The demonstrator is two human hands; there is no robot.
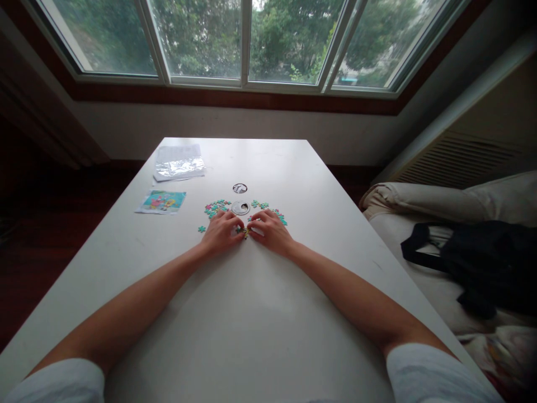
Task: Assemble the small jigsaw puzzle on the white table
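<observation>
My left hand and my right hand rest on a white table, fingertips pinched together on small jigsaw pieces between them. Several loose teal and pink puzzle pieces lie scattered just beyond my hands, with more puzzle pieces on the right. A single stray piece sits left of my left hand. Two small round tin parts lie past the pieces: one tin part is near and another tin part is farther back.
A colourful picture card and a clear plastic bag on paper lie at the table's far left. A cushioned seat with a black bag stands to the right. Windows run along the far wall.
</observation>
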